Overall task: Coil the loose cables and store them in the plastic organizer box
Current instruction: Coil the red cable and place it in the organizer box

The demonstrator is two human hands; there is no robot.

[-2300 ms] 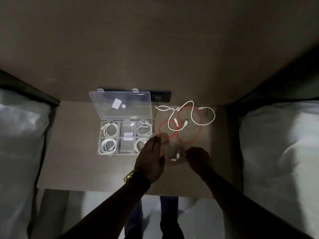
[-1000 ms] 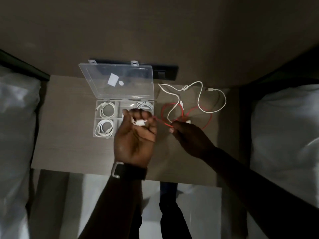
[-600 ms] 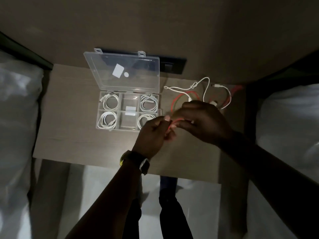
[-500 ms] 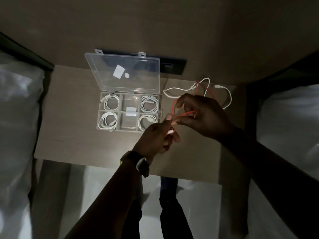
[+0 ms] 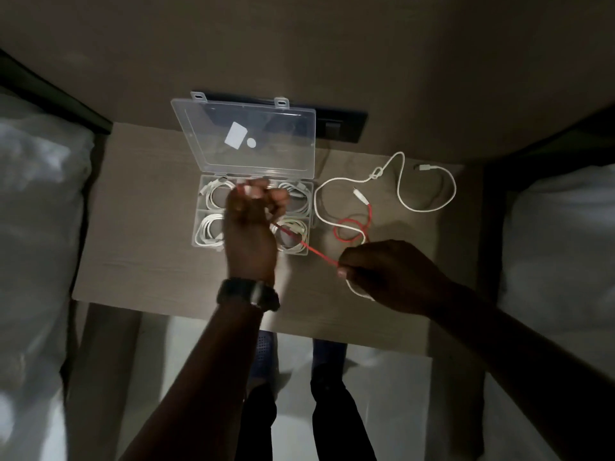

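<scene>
Dim light falls on a wooden table (image 5: 149, 227) between two white beds. At the centre, the left hand (image 5: 251, 227) is raised over the organizer box (image 5: 199, 224), fingers curled shut around one end of the red cable (image 5: 321, 257). That cable runs taut toward four o'clock into the right hand (image 5: 389, 274), pinched between thumb and fingertips. Its remaining length loops at one o'clock from the right hand, tangled with a loose white cable (image 5: 429, 207). Coiled white cables fill the box's four corner compartments; its clear lid (image 5: 246, 141) stands open at twelve o'clock.
</scene>
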